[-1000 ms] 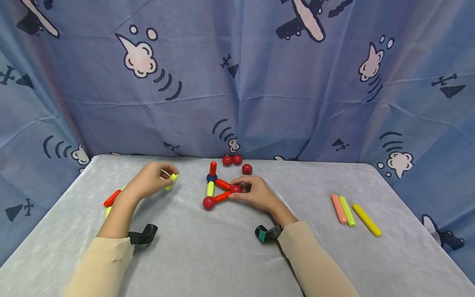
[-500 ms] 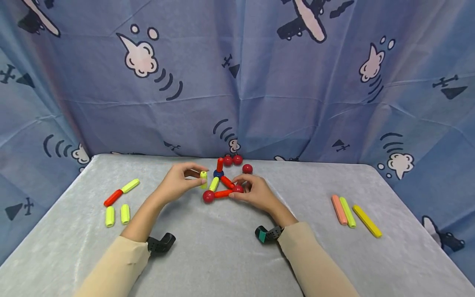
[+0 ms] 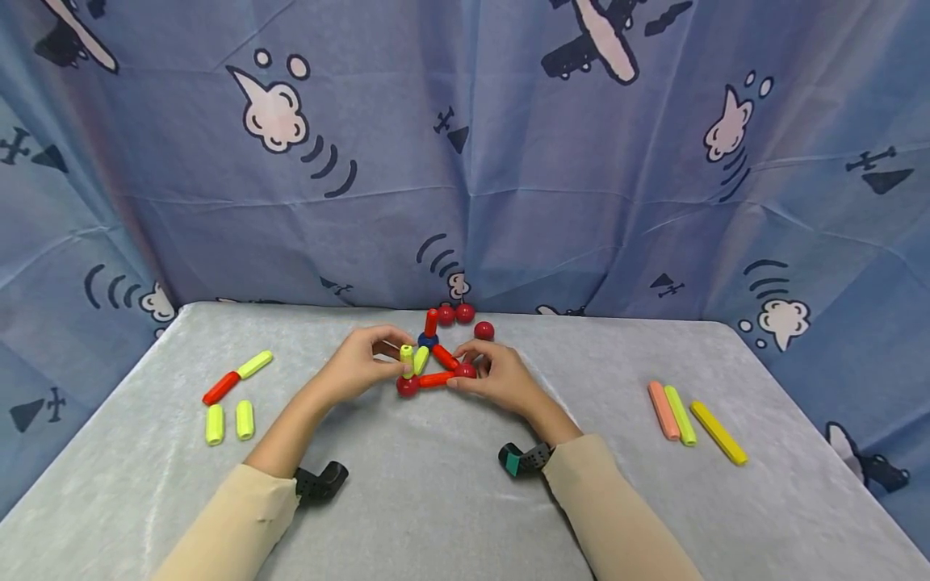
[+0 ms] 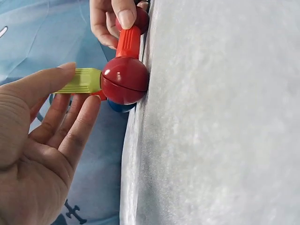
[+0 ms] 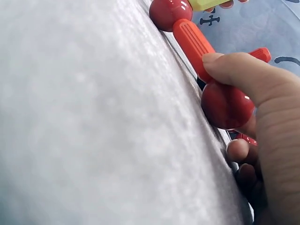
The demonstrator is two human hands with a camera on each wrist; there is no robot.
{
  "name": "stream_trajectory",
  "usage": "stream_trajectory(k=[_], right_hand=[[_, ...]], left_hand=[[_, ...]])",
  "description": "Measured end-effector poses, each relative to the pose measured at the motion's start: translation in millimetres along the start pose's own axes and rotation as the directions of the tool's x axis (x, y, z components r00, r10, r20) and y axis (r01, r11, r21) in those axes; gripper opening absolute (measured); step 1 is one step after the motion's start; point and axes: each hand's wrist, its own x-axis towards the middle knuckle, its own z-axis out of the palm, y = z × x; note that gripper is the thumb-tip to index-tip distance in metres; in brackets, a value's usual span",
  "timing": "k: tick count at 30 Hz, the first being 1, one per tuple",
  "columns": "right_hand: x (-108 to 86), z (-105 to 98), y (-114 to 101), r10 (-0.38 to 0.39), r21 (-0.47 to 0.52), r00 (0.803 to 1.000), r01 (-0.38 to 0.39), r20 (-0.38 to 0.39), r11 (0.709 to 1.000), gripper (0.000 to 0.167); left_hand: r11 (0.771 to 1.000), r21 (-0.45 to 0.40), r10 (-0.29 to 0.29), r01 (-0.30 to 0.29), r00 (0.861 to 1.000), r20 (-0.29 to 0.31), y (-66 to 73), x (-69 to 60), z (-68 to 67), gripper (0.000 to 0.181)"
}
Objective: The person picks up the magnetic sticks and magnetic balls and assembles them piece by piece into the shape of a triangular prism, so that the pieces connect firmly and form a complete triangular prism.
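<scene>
My left hand (image 3: 369, 362) pinches a short yellow-green rod (image 4: 84, 80) between thumb and fingers. The rod stands upright on the front-left red ball (image 4: 124, 80) and touches it. On the right, my right hand (image 3: 503, 376) holds another red ball (image 5: 227, 106), its thumb on the red rod (image 5: 193, 44) joining the two balls. Together with a dark blue ball (image 3: 428, 341) at the back, these form a flat triangle. A second red rod (image 3: 445, 357) and a yellow-green rod (image 3: 421, 360) make the other sides. One more red rod (image 3: 432, 321) rises from the blue ball.
Loose red balls (image 3: 483, 330) lie behind the triangle. At left are a red rod (image 3: 221, 388) touching a yellow-green rod (image 3: 256, 364), and two short yellow-green rods (image 3: 245, 420). Longer orange (image 3: 664, 411), green (image 3: 680, 415) and yellow rods (image 3: 718, 432) lie at right. A patterned curtain (image 3: 465, 161) hangs behind.
My left hand has carried the yellow-green rod rightward from the left side and set it onto the front-left red ball. The triangle has turned slightly; my right hand stays on its ball.
</scene>
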Motion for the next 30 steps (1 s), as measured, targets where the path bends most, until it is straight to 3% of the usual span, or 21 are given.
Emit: stream_trajectory(k=[8,12,15,17,19,22,26,30], right_hand=[[-0.2,0.6,-5.8,0.005,-0.093,1.0,-0.003,0.027,0.996,0.038],[0.8,2.8,-10.5,0.016,-0.16,0.999,-0.009,0.045,0.987,0.041],[0.9,3.4,-14.0,0.023,-0.205,0.998,-0.01,0.061,0.979,0.044],[0.6,3.2,-14.5,0.013,-0.212,0.997,0.004,0.078,0.977,0.046],[-0.2,1.9,-14.3,-0.012,-0.195,0.995,0.031,0.097,0.98,0.044],[-1.0,-0.2,-13.1,-0.06,-0.136,0.99,0.076,0.124,0.988,0.036],[-1.4,-1.5,-14.6,-0.09,-0.041,0.977,0.099,0.192,0.994,0.027],[-1.5,-2.1,-19.2,-0.08,0.01,0.959,0.08,0.273,0.997,0.032]], left_hand=[[0.999,0.029,0.017,-0.018,0.999,0.047,1.9,-0.2,-2.4,0.039],[0.999,0.033,-0.003,0.001,0.998,0.067,1.2,-3.1,-13.6,0.045],[0.993,0.115,-0.033,0.029,0.999,0.036,-1.6,-7.4,-29.1,0.043],[0.959,0.276,-0.059,0.06,0.998,-0.011,-5.1,-12.4,-42.1,0.04],[0.896,0.428,-0.102,0.116,0.993,-0.056,-8.4,-18.4,-56.5,0.039],[0.795,0.572,-0.165,0.2,0.98,-0.113,-15.6,-28.0,-78.4,0.041],[0.743,0.599,-0.238,0.299,0.954,-0.181,-29.9,-40.5,-103.5,0.043],[0.697,0.614,-0.302,0.37,0.928,-0.217,-45.6,-51.3,-117.6,0.04]])
